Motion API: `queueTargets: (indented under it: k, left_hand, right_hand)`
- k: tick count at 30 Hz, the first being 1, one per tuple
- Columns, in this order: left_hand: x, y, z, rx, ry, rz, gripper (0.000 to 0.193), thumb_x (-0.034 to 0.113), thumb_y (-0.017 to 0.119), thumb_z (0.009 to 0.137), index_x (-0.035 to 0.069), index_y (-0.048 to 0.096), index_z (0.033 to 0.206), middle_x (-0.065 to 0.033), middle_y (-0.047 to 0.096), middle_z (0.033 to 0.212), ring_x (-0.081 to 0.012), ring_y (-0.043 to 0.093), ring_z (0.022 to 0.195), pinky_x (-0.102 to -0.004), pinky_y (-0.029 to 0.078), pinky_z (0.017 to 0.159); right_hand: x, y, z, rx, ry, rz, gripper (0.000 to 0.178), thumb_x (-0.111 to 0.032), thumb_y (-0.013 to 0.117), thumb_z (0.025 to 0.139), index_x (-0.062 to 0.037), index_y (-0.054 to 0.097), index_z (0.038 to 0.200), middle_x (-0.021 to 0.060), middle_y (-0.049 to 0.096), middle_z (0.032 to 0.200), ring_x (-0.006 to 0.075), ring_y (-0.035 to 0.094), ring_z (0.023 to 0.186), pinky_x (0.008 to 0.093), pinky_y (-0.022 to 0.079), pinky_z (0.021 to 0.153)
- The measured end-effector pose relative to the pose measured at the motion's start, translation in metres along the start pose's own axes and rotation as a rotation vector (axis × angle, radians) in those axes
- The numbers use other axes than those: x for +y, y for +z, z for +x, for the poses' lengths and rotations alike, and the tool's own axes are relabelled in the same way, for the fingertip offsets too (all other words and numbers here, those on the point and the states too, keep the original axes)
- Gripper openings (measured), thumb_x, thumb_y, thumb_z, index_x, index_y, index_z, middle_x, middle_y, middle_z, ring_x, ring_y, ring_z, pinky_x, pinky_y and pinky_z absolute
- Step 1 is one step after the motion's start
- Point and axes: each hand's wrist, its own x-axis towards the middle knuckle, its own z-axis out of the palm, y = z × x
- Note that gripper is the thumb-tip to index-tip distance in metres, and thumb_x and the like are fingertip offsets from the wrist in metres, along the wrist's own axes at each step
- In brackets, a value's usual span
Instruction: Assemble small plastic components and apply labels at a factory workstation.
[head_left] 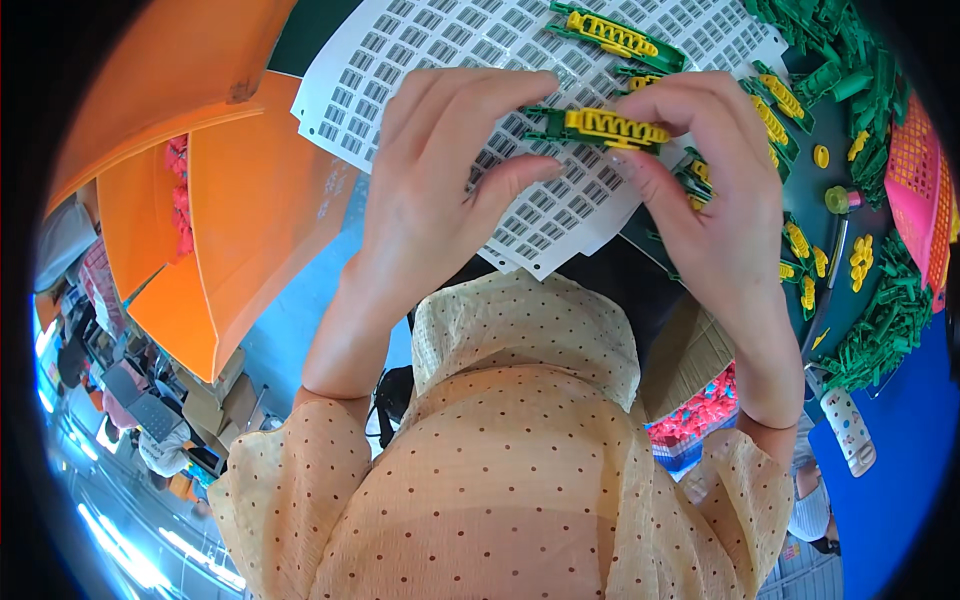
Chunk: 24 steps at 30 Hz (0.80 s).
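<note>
In the head view, we see the green-and-yellow clip [603, 127] held up between our hands, over the white printed sheets [560, 215]. Our right hand [640, 135] has it pinched at its right end, index finger above and thumb below. Our left hand [548, 128] is spread, its thumb and index finger well parted on either side of the clip's left end; we see no clear contact there. Around this spot it is crowded: another green-and-yellow clip [615, 35] lies on the sheets just beyond, and a cluster of yellow-and-green pieces [782, 97] sits behind our right hand, which hides some of it. Our left hand covers part of the sheets. Farther right on the dark tabletop we find a small yellow ring [821, 156], loose yellow parts [862, 262], a heap of green parts [885, 340] and a pink basket [912, 165] near the edge. A white patterned handle [848, 430] lies below them, to the right of our right forearm. Orange bins [245, 215] stand to our left, while a cardboard flap [690, 365] and red pieces [697, 408] show beside our spotted top [480, 470].
</note>
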Motion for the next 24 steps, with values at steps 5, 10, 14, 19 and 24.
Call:
queueTargets:
  k: [5, 10, 14, 19, 24]
  left_hand:
    - [-0.003, 0.011, 0.001, 0.064, -0.013, -0.108, 0.036, 0.005, 0.080, 0.071, 0.008, 0.068, 0.105, -0.0032, 0.068, 0.094, -0.0257, 0.060, 0.088, -0.0357, 0.047, 0.078]
    - [-0.002, 0.011, 0.002, 0.058, 0.005, -0.077, 0.032, 0.004, 0.080, 0.070, 0.009, 0.069, 0.101, -0.0027, 0.068, 0.092, -0.0252, 0.060, 0.086, -0.0352, 0.048, 0.076]
    - [-0.003, 0.013, 0.001, 0.080, -0.004, -0.111, 0.031, 0.003, 0.079, 0.070, 0.009, 0.069, 0.099, -0.0029, 0.068, 0.092, -0.0252, 0.060, 0.086, -0.0358, 0.047, 0.075]
    - [-0.005, 0.014, 0.001, 0.084, 0.020, -0.085, 0.030, 0.003, 0.079, 0.070, 0.009, 0.069, 0.098, -0.0028, 0.068, 0.092, -0.0251, 0.060, 0.085, -0.0350, 0.046, 0.075]
    - [-0.008, 0.014, 0.000, 0.077, 0.041, -0.080, 0.031, 0.003, 0.079, 0.070, 0.010, 0.070, 0.098, -0.0023, 0.067, 0.090, -0.0245, 0.059, 0.083, -0.0346, 0.045, 0.074]
  right_hand:
    - [-0.003, 0.009, 0.001, -0.044, 0.002, -0.084, 0.032, 0.005, 0.075, 0.073, -0.0068, 0.067, 0.101, 0.0047, 0.062, 0.102, 0.0233, 0.060, 0.095, 0.0330, 0.045, 0.083]
    - [-0.001, 0.012, 0.000, -0.033, -0.036, -0.120, 0.033, 0.002, 0.076, 0.071, -0.0095, 0.067, 0.101, 0.0026, 0.062, 0.103, 0.0237, 0.058, 0.097, 0.0348, 0.040, 0.084]
    - [-0.001, 0.014, 0.001, -0.013, -0.069, -0.157, 0.033, 0.000, 0.077, 0.070, -0.0104, 0.067, 0.100, 0.0019, 0.062, 0.102, 0.0231, 0.058, 0.095, 0.0350, 0.039, 0.081]
    - [0.001, 0.020, -0.001, 0.035, -0.132, -0.225, 0.034, -0.003, 0.078, 0.069, -0.0119, 0.067, 0.100, 0.0013, 0.062, 0.101, 0.0225, 0.059, 0.092, 0.0349, 0.038, 0.080]
    - [0.001, 0.018, -0.002, 0.054, -0.131, -0.242, 0.031, -0.003, 0.077, 0.070, -0.0122, 0.067, 0.098, 0.0013, 0.061, 0.100, 0.0220, 0.059, 0.091, 0.0345, 0.038, 0.079]
